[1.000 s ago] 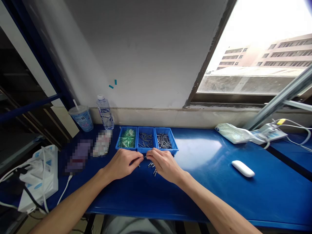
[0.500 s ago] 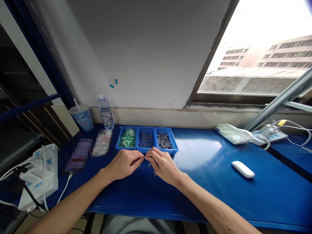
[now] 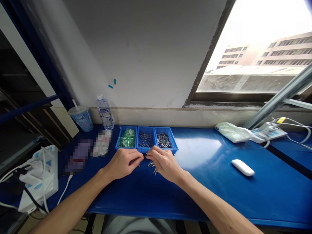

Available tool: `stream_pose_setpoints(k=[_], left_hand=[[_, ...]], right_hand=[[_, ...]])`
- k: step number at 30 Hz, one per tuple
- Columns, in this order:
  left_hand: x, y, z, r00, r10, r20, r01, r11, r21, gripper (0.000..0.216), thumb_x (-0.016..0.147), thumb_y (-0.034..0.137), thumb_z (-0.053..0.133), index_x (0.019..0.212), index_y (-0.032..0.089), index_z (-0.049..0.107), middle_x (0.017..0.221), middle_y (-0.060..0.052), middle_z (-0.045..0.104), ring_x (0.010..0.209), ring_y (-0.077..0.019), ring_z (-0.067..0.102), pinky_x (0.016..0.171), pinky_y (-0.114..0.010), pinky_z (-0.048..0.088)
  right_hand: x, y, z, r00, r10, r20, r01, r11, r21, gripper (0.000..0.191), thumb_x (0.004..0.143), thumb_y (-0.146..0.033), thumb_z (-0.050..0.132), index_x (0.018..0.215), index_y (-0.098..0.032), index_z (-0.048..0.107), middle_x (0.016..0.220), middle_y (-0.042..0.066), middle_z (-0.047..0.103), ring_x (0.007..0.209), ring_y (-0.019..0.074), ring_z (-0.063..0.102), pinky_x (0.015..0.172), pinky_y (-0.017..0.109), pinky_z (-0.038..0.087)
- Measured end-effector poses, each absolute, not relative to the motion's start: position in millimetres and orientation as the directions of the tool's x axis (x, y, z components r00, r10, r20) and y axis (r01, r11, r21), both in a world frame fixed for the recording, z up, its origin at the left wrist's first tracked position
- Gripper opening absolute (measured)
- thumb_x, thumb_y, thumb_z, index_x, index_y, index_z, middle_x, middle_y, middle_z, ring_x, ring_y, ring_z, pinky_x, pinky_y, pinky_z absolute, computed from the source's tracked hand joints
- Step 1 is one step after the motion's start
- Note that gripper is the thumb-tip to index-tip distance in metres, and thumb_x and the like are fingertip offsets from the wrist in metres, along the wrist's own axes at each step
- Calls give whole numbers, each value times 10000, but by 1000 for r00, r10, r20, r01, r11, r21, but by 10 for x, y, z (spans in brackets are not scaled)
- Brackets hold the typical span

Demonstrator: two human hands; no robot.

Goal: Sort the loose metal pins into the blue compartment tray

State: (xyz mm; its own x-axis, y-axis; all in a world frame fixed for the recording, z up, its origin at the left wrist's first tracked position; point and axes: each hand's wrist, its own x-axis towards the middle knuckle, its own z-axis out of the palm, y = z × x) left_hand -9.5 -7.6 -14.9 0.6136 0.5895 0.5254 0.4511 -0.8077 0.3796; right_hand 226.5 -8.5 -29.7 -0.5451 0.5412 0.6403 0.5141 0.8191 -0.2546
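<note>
My left hand (image 3: 122, 163) and my right hand (image 3: 165, 162) meet fingertip to fingertip over the blue table (image 3: 207, 188), both pinched on a small metal pin (image 3: 145, 157) between them. A few loose metal pins (image 3: 152, 165) lie on the table under my right hand. Just behind my hands stand three small blue trays: the left tray (image 3: 127, 139) holds green parts, the middle tray (image 3: 145, 139) and the right tray (image 3: 164, 140) hold metal pins.
A water bottle (image 3: 104, 112) and a lidded cup (image 3: 81, 117) stand at the back left. A white power strip with cables (image 3: 36, 177) sits at the left edge. A white oval device (image 3: 242, 167) lies to the right, with a packet (image 3: 230, 131) and wired devices (image 3: 268, 132) behind it.
My hands stay pinched together at the same spot; the fingers shift only slightly.
</note>
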Motion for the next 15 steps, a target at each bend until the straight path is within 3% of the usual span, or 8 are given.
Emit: stream_pose_setpoints(k=[7, 12, 15], left_hand=[[-131, -67, -123, 561, 633, 533, 476, -774, 418, 196, 1066, 226, 560, 945, 189, 710, 723, 19, 654, 615, -110, 586, 624, -255, 418], [-139, -70, -105, 554, 645, 526, 470, -764, 442, 201, 1064, 224, 553, 935, 187, 702, 730, 21, 658, 609, -105, 580, 627, -251, 423], [-132, -78, -105, 565, 636, 526, 467, -771, 433, 208, 1065, 232, 550, 927, 186, 699, 733, 21, 662, 614, -106, 585, 627, -249, 422]], right_hand=[[2382, -24, -225, -464, 508, 726, 561, 802, -203, 266, 1126, -177, 368, 1009, -199, 605, 943, 52, 693, 725, 130, 650, 623, 232, 468], [2457, 45, -205, -126, 664, 737, 776, 529, -344, 211, 1121, -342, 445, 1084, -197, 593, 959, 56, 673, 622, 130, 593, 522, 245, 383], [2470, 67, -223, -101, 705, 702, 814, 464, -349, 265, 1109, -410, 453, 1130, -189, 597, 1017, 75, 683, 592, 130, 582, 506, 251, 349]])
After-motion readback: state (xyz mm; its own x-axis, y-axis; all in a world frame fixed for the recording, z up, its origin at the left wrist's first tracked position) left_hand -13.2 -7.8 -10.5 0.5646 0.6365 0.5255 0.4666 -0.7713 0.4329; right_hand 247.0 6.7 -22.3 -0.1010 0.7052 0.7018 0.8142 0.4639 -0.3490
